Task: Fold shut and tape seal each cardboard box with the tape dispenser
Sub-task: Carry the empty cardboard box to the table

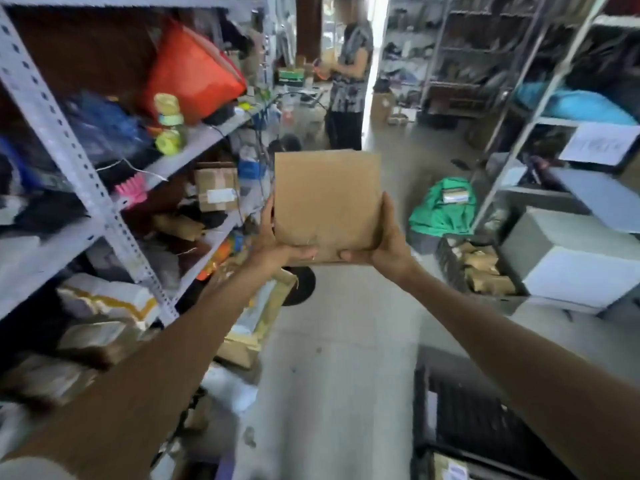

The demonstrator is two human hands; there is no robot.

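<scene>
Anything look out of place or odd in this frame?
The cardboard box is held up in mid-air between left hand and right hand, no tape on its visible face. A green bag lies slumped on the aisle floor.

Arms outstretched, left hand [281, 239] and right hand [385, 241] grip the cardboard box [325, 199] from below.

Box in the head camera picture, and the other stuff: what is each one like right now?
cardboard box: held up in the air, no tape visible
left hand: grips the box's left edge
right hand: grips the box's right edge
green bag: on floor, parcel on it
black crate: holds brown packets
</scene>
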